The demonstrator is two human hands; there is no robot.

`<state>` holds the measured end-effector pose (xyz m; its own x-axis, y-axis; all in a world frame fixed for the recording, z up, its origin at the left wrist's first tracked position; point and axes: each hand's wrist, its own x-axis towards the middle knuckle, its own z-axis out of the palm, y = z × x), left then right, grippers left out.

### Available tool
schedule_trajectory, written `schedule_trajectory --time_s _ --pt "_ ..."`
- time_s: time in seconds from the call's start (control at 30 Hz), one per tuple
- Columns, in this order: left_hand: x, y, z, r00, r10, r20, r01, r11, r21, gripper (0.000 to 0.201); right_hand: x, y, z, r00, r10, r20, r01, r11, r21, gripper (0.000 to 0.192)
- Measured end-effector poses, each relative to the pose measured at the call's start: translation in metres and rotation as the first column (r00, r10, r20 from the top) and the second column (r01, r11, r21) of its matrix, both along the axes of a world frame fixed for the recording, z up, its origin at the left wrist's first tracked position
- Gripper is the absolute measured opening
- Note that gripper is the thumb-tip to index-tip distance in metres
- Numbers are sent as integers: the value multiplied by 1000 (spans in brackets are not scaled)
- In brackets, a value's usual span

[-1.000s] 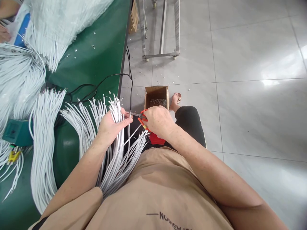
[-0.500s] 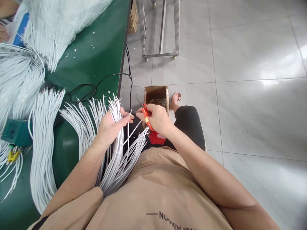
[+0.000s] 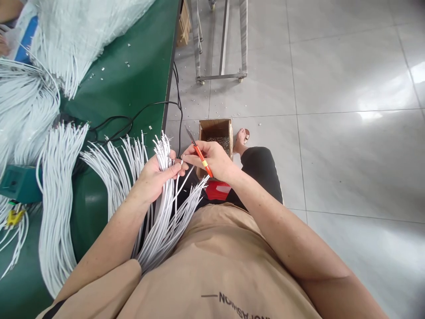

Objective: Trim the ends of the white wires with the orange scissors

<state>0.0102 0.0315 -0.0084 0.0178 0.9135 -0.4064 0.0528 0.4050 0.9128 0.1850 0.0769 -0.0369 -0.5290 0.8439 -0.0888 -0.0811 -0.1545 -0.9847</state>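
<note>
The red-handled cutters (image 3: 201, 156) are swung up now — a second ago their nose was laid across toward the left hand, and at this moment the metal tip is pointed away and upward, over the near rim of the cardboard box (image 3: 215, 126) on the floor. The tool is pinched between thumb and fingers of the right hand (image 3: 212, 160), handles drawn together, so the blades look closed, though the tip is too small for that to be read with certainty. The bundle of white wires (image 3: 165, 177) is clasped in the left hand (image 3: 154, 177) just as before, ends fanned upward past the fingers, tails draped down over the lap. One single wire end is nipped between left thumb and forefinger, right beside the right fingertips — a cut appears to have been finished and the tool lifted clear. More white wires are spread over the green table (image 3: 133, 88), with a black cable (image 3: 133, 120) looped at its edge, and a red container (image 3: 217, 189) is seen under the right wrist.
</note>
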Motion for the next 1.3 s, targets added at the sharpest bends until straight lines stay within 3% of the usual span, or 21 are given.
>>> schedule_trajectory --time_s 0.17,0.37,0.53,0.63,0.73,0.83,0.9,0.93,1.0,1.07,1.17,1.3 --pt "0 0 -2 996 88 -15 -88 996 -10 35 -5 -7 0 993 -84 88 83 996 20 14" --pt "1 1 -8 974 186 -129 -170 978 123 40 -17 -23 5 963 -217 160 176 956 236 17" --pt "-1 1 -8 953 213 -214 -205 977 57 40 -18 -20 3 920 -342 190 342 939 35 26" --pt "-1 1 -7 959 198 -203 -191 980 53 42 -20 -14 1 931 -282 232 283 959 31 23" --pt "-5 1 -2 986 104 -128 -105 994 3 41 -21 -13 -2 939 -180 293 172 984 53 20" --pt "-11 3 6 1000 -1 3 1 993 -122 41 -19 -15 -7 811 -309 496 223 948 227 17" --pt "-15 4 10 998 -35 57 44 987 -152 42 -18 -18 -7 699 -462 547 243 872 425 15" --pt "-17 4 11 996 -49 70 58 988 -146 42 -18 -19 -6 680 -501 535 230 839 494 16" --pt "-18 5 11 995 -73 69 81 990 -116 42 -19 -20 -2 724 -467 508 184 840 510 19" --pt "-17 5 10 995 -93 44 96 992 -83 42 -22 -20 4 789 -345 508 115 896 429 22" --pt "-15 5 10 993 -117 33 119 990 -76 42 -26 -20 7 823 -207 529 24 943 332 25" --pt "-16 6 12 994 -107 7 107 989 -102 45 -28 -23 0 848 -174 501 60 970 236 29"
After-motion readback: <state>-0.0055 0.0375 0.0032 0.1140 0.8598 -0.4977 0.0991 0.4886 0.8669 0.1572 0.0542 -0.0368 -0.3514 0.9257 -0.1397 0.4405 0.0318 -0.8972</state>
